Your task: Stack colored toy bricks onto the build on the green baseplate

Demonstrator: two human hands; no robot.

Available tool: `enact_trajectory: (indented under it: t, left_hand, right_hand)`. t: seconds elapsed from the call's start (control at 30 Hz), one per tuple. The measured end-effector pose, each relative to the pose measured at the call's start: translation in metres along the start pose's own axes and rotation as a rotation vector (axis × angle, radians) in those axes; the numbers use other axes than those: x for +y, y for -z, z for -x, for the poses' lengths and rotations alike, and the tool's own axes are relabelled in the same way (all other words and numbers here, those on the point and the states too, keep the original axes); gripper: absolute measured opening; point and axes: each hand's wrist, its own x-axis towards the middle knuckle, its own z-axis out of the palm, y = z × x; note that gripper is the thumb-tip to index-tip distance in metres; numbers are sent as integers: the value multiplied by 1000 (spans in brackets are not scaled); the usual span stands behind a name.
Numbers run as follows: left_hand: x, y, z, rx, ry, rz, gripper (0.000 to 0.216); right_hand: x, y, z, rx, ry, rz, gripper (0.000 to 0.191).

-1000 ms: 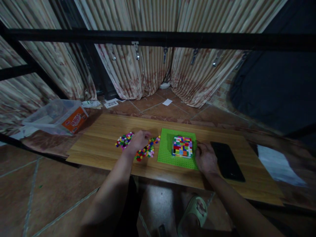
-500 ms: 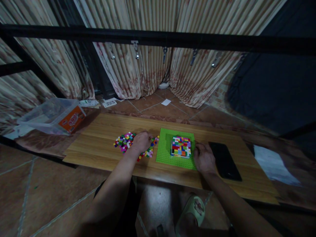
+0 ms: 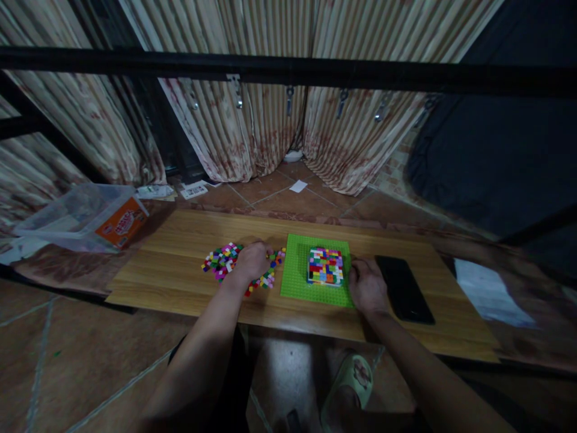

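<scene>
My left hand (image 3: 253,261) is down among a loose pile of small coloured toy bricks (image 3: 225,255), its fingers curled and their tips mostly hidden. Whether a brick is between them I cannot make out. To its right lies a green studded baseplate (image 3: 295,282). On that plate sits a squarish block built of many-coloured bricks (image 3: 325,266). My right hand (image 3: 368,287) rests at the plate's right edge with its fingers bent inward; anything in them is too small or hidden to name.
A black phone-like slab (image 3: 406,290) lies on the wooden board (image 3: 171,252), right of my right hand. Left of the board stands a clear plastic bin (image 3: 81,219) with an orange label. A white paper sheet (image 3: 491,291) is at the right. A dark bar (image 3: 270,65) crosses above.
The whole view has shifted slightly, so everything sits a little further left. Both hands stay at the same places, the left in the brick pile and the right beside the baseplate.
</scene>
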Motion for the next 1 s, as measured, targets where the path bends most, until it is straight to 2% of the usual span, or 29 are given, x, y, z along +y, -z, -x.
enact_trajectory:
  t: [0.13, 0.27, 0.37, 0.43, 0.6, 0.73, 0.83, 1.0]
  left_hand:
    - [2, -3, -2, 1, 4, -17, 28]
    - [3, 4, 0, 16, 9, -7, 26]
    - [4, 12, 1, 60, 3, 70, 24]
    - [6, 14, 2, 78, -64, 178, 22]
    - [29, 1, 7, 51, -253, 459, 20]
    - [55, -10, 15, 38, -336, 479, 22]
    - [65, -11, 18, 61, -341, 453, 25]
    - [65, -13, 16, 58, -279, 495, 23]
  right_hand:
    - [0, -1, 0, 20, -3, 0, 24]
    - [0, -1, 1, 26, 7, -3, 22]
    - [0, 0, 0, 20, 7, 0, 22]
    - [0, 0, 0, 18, 3, 0, 22]
    - [-1, 0, 0, 23, -5, 0, 22]
    - [-3, 1, 0, 17, -8, -3, 22]
    - [-3, 2, 0, 13, -17, -10, 22]
    - [-1, 0, 0, 20, -6, 0, 21]
